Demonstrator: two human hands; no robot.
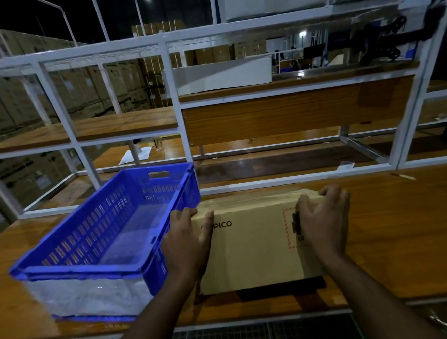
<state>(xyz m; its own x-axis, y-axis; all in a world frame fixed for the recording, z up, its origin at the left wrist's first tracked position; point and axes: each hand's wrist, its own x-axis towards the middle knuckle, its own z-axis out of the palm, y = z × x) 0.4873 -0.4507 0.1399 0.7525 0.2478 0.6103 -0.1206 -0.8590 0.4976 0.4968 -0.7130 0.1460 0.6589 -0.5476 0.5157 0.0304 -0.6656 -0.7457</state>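
Observation:
A brown cardboard box (251,249) with dark lettering and a red dashed rectangle lies on the wooden worktop (396,236) in front of me. My left hand (189,240) grips the box's left end, thumb on top and fingers curled over the far left corner. My right hand (324,220) grips the right end, fingers wrapped over the far top edge. A dark strip shows under the box's near edge.
A blue perforated plastic crate (110,230), empty, sits directly left of the box, almost touching my left hand. A white metal shelf frame (172,98) with wooden shelves rises behind the worktop. Papers (136,154) lie on the far table. A wire grid runs below the worktop's front edge.

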